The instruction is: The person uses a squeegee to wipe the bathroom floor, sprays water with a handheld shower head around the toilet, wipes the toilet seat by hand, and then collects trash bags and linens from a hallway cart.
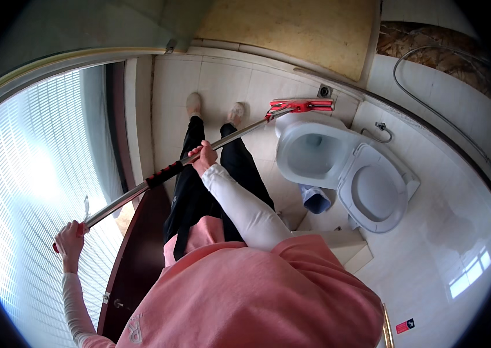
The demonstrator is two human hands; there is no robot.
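A sponge mop with a long metal pole slants across my body from lower left to upper right. My left hand grips the red end of the pole, out by the bright slatted window. Around the middle of the pole, just past its black and red foam sleeve, my right hand is closed. The red mop head is at the far side of the white toilet, close to the toilet's base. Whether its sponge touches the floor is hidden.
The toilet seat and lid are raised. Beside the bowl stands a small bin. A floor drain lies behind the mop head. A dark wooden door is at my left, and a shower hose hangs at right.
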